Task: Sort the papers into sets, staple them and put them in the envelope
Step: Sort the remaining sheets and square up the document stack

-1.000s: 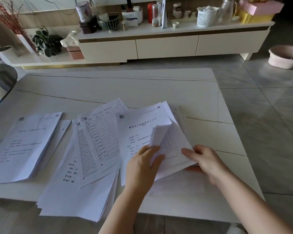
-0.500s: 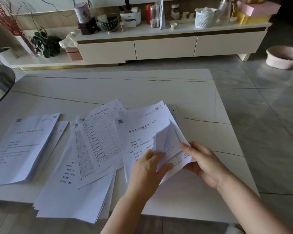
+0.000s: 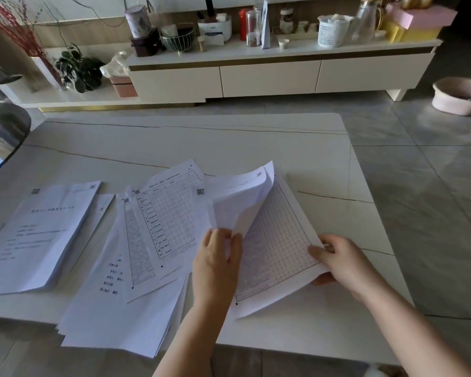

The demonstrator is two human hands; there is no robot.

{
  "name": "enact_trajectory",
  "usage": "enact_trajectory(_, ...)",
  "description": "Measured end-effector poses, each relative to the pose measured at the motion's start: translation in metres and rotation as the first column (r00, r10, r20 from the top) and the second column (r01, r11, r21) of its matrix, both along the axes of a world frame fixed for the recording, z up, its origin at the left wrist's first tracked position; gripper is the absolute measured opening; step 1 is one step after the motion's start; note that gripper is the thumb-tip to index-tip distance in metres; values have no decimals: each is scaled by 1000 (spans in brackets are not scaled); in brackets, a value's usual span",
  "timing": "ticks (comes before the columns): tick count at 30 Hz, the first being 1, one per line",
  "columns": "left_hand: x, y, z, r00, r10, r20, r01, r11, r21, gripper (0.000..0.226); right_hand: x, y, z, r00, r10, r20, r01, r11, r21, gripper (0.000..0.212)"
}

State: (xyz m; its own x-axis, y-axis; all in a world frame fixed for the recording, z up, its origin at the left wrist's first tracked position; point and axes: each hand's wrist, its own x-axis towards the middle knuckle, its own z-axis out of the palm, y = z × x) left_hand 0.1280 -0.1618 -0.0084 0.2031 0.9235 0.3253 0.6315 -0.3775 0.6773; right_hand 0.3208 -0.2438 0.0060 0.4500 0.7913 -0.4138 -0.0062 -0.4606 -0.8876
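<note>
Printed white papers lie spread over the white table (image 3: 191, 137). At the right, my left hand (image 3: 218, 265) pinches the lifted top sheet (image 3: 237, 202) and peels it up and to the left. Under it shows a gridded page (image 3: 278, 240), whose right edge my right hand (image 3: 337, 262) grips between thumb and fingers. A loose pile of sheets with tables (image 3: 158, 229) lies in the middle, and a separate stack with a cover page (image 3: 36, 235) sits at the left. No stapler or envelope is in view.
A round glass tabletop (image 3: 3, 137) juts in at the left edge. Beyond the table stands a long low cabinet (image 3: 269, 74) crowded with jars, baskets and boxes. A pink basin (image 3: 460, 96) sits on the tiled floor at the right.
My left hand has lifted the top sheet much further up and to the left, uncovering the gridded page. My right hand has slid to that page's right edge.
</note>
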Motion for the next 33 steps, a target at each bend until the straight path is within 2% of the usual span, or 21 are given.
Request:
enact_trajectory(2,-4,1,6,998,39,44,-36,997,-66,13,3,-1,-1,998,-31,-47,31,1000,3,19)
enact_trajectory(4,-6,0,10,994,45,104,-29,988,-153,29,5,0,0,993,-30,-114,30,1000,0,26)
enact_trajectory(6,-6,-2,14,994,2,105,13,990,-142,52,4,1,1,980,-27,-198,29,1000,6,32)
enact_trajectory(8,-5,-3,15,993,-115,33,115,993,-4,57,2,4,2,967,-36,-254,43,999,23,33)
enact_trajectory(10,-3,-5,4,965,-254,-57,257,965,50,44,-2,6,2,957,-48,-287,61,998,34,32)
enact_trajectory(12,0,-13,1,917,-366,-160,368,930,-16,36,-5,8,1,940,-47,-338,64,997,39,30)
enact_trajectory(15,6,-18,-1,856,-428,-292,396,904,-162,57,-9,10,3,889,-41,-456,76,995,60,25)
enact_trajectory(17,8,-16,-2,859,-415,-300,379,909,-172,56,-7,10,4,853,-53,-519,97,993,59,23)
enact_trajectory(19,9,-14,-3,898,-359,-253,322,930,-177,48,0,10,3,877,-97,-471,120,993,18,26)
enact_trajectory(22,10,-10,-6,938,-280,-206,247,954,-173,49,16,5,0,939,-173,-297,173,985,-26,21)
enact_trajectory(25,10,-11,-9,929,-329,-168,315,943,-103,56,24,0,-7,977,-163,-139,156,986,-59,15)
enact_trajectory(28,10,-10,-17,920,-339,-198,327,941,-94,57,21,0,-15,995,-92,38,95,993,-76,18)
enact_trajectory(29,11,-9,-18,922,-329,-203,316,944,-97,54,18,2,-18,996,-93,6,94,994,-63,18)
enact_trajectory(32,14,-8,-17,942,-264,-209,250,964,-93,46,1,13,-22,941,-162,-297,150,987,-61,11)
enact_trajectory(33,14,-9,-17,946,-253,-202,240,967,-91,46,-4,17,-23,918,-176,-355,156,984,-83,7)
